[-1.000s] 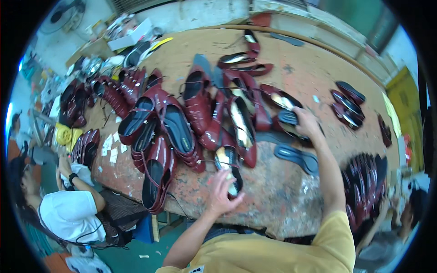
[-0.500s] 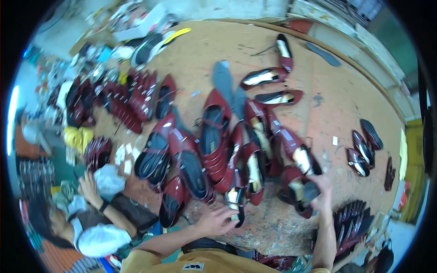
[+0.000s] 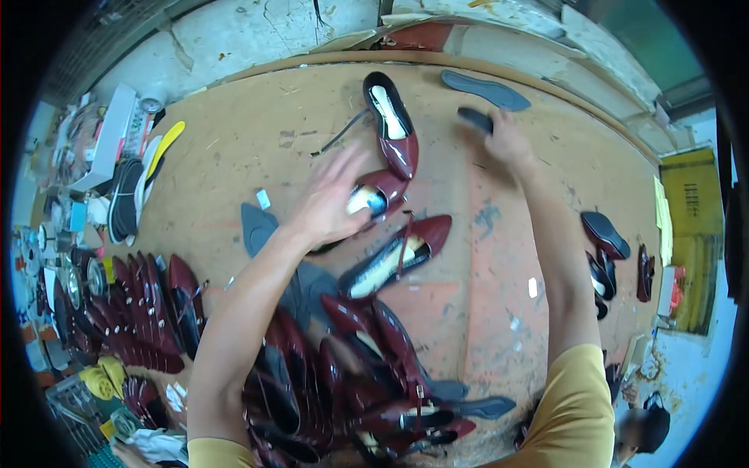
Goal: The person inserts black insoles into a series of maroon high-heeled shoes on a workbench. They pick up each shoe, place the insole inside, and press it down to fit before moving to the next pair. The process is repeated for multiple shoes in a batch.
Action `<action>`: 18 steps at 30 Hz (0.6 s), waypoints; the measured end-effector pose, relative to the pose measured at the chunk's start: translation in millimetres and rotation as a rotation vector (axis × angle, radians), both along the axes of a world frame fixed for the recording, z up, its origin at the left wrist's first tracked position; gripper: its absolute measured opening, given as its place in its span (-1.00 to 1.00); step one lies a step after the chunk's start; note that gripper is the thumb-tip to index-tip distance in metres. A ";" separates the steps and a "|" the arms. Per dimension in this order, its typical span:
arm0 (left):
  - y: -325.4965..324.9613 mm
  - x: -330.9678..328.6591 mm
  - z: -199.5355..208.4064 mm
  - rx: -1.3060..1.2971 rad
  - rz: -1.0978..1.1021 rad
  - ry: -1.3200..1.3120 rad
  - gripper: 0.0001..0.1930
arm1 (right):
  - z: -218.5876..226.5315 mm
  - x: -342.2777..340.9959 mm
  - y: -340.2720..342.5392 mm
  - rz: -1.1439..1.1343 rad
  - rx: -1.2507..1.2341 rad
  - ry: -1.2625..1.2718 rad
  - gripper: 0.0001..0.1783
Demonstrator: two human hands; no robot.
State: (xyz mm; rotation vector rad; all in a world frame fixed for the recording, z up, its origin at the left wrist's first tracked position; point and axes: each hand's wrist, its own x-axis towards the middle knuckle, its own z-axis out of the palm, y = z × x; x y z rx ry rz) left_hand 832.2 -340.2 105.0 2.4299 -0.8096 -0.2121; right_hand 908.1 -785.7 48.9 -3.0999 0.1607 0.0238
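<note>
My left hand [image 3: 328, 203] reaches over a burgundy pointed shoe [image 3: 390, 186] with a pale inside; its fingers are stretched and apart, with the thumb by the opening. Whether it touches the shoe is hard to tell. My right hand [image 3: 511, 144] is closed on a small dark rounded piece [image 3: 474, 119], blurred, near the far edge. Just beyond lies a grey insole [image 3: 485, 90]. Another burgundy shoe [image 3: 400, 156] lies toe toward me, touching the one by my left hand. A strapped burgundy shoe [image 3: 433, 234] rests nearer to me.
A heap of burgundy shoes [image 3: 351, 363] spreads across the near table [image 3: 499, 312]. More stand in a row [image 3: 144, 312] at left, beside a white box [image 3: 113, 132] and a yellow insole [image 3: 166, 144]. Several shoes [image 3: 605, 234] lie at right. A person [image 3: 644, 429] is at the lower right.
Both hands have moved from the near heap to the far part of the table. My right hand carries a dark piece there. The view has shifted toward the far edge.
</note>
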 end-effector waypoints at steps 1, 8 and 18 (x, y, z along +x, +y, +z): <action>-20.7 25.2 -16.0 0.034 -0.080 -0.066 0.09 | -16.5 41.3 -10.4 -0.041 -0.109 -0.008 -0.20; -42.4 63.7 -32.0 0.123 -0.240 0.037 0.07 | -18.0 91.9 37.4 0.093 -0.146 -0.168 -0.30; -40.8 -184.3 50.5 0.267 -0.494 0.385 -0.15 | 34.4 -220.7 76.8 0.201 0.228 0.184 -0.56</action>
